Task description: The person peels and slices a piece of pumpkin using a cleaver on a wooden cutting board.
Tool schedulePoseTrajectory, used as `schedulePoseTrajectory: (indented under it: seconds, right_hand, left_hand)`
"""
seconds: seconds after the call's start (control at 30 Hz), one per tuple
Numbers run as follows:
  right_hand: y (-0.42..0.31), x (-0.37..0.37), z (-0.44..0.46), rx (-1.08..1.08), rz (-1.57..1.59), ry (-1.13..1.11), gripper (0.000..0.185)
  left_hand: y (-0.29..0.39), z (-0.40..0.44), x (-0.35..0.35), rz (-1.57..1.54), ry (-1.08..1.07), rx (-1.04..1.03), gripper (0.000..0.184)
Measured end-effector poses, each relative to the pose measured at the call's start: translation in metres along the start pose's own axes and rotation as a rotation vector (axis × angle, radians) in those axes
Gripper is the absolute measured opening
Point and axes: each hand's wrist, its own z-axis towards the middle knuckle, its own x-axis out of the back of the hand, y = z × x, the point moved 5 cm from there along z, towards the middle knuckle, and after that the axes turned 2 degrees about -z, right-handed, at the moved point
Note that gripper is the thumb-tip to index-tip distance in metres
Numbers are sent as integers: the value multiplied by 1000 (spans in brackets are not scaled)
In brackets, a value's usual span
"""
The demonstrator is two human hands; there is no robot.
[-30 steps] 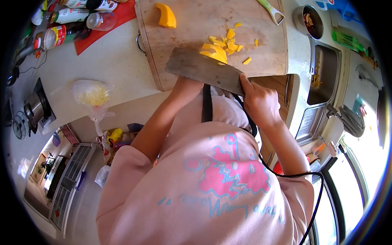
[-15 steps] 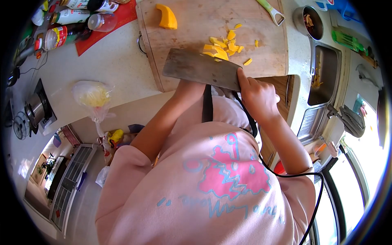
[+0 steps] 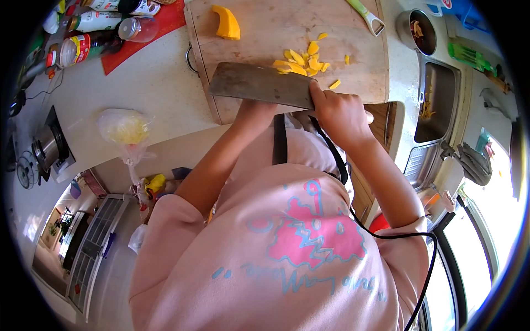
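My right hand is closed around the handle of a cleaver, whose broad blade reaches left across the near edge of the wooden cutting board. Behind the blade is my left hand; only its wrist side shows, and its fingers are hidden. Just past the blade's far edge lie cut yellow pumpkin pieces, some large and some thin. A bigger curved pumpkin wedge rests on the board at the far left.
A green-handled peeler lies at the board's far right. Beyond are a metal pot and a sink with peelings. Bottles and a red mat are at left, near a plastic bag.
The cleaver and my right hand have shifted left and slightly away from me. The blade now covers a bit more of the largest cut piece. My left hand has moved slightly left.
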Motion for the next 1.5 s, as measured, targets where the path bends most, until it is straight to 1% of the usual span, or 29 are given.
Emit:
schedulePoseTrajectory:
  seconds: [0.03,0.27,0.47,0.57,0.63,0.67,0.7,0.73,0.8,0.83,0.93,1.0,1.03,1.1,1.17,1.2,1.3,1.4,1.5]
  right_hand:
    - [2,-3,1,6,3,-11,35]
    - [16,-15,5,57,38,-11,42]
    - [39,-24,8,153,181,47,46]
    - [30,-14,9,116,122,-19,42]
    - [19,-12,9,61,75,-38,39]
    - [12,-11,9,34,52,-49,37]
    - [5,-7,10,31,21,-61,30]
    - [-1,-2,11,-9,-1,-99,31]
    - [-16,4,11,-87,-46,-173,33]
    - [-24,7,11,-136,-75,-146,37]
    - [-33,12,15,-183,-91,-218,41]
    - [-33,9,15,-148,-117,-177,41]
    - [-31,7,14,-131,-131,-158,40]
    - [-15,-4,17,-61,-65,-131,39]
    - [2,-12,16,29,1,-62,38]
    - [6,-14,15,33,13,-34,40]
    - [7,-15,11,41,36,22,44]
    - [9,-19,11,74,16,44,49]
    - [21,-25,13,141,29,63,51]
  left_hand:
    - [-3,0,-1,-38,-19,59,25]
    - [-17,3,-3,-73,-18,102,25]
    - [-18,2,-4,-45,-56,123,23]
    - [-11,0,-2,-33,-25,128,22]
    - [0,-1,-1,-31,9,95,21]
    - [7,-1,0,-31,31,56,21]
    - [13,-2,0,19,58,-39,21]
    - [19,-3,0,72,89,-132,21]
    - [33,-9,-1,280,164,-434,22]
    - [32,-10,-3,267,140,-399,23]
    - [31,-12,-7,224,100,-319,24]
    - [30,-13,-5,182,106,-308,22]
    - [27,-11,-5,107,98,-216,22]
    - [25,-8,-4,-44,82,-36,24]
    - [22,-8,-5,-47,148,-86,27]
    - [23,-8,-3,-47,183,-112,29]
    - [25,-9,-3,-55,156,-100,32]
    - [15,-11,-4,3,166,-75,33]
    - [12,-10,-2,97,203,-173,34]
